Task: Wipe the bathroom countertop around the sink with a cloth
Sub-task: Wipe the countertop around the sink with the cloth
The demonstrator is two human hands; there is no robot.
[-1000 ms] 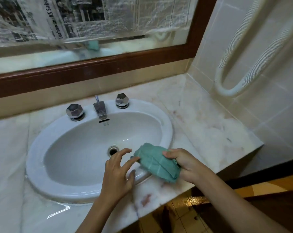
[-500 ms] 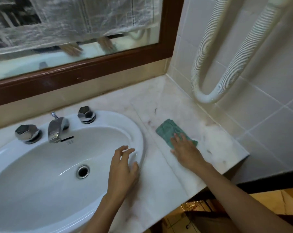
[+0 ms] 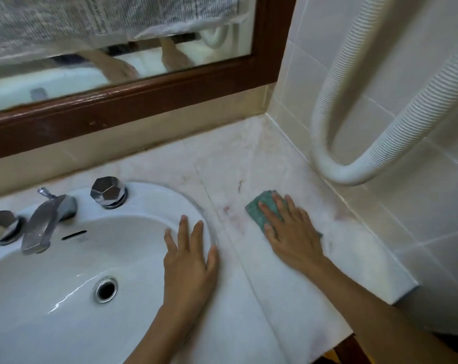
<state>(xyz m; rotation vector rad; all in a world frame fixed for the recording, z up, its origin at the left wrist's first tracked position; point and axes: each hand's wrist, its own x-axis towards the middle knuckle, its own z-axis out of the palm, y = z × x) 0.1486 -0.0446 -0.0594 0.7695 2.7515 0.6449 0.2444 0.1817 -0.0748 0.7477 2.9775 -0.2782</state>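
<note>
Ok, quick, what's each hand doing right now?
Left hand: open, flat on the sink rim, holding nothing.
Right hand: open, flat, pressing the green cloth onto the countertop.

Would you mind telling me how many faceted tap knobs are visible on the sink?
2: one knob right of the faucet, one left of it, cut off by the frame edge.

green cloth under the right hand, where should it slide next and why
Probably a short push left toward the sink rim. The right hand presses the green cloth flat on the marble countertop, and faint reddish stains sit just left of it, between cloth and basin. The left hand rests flat on the rim, clear of that path.
</note>
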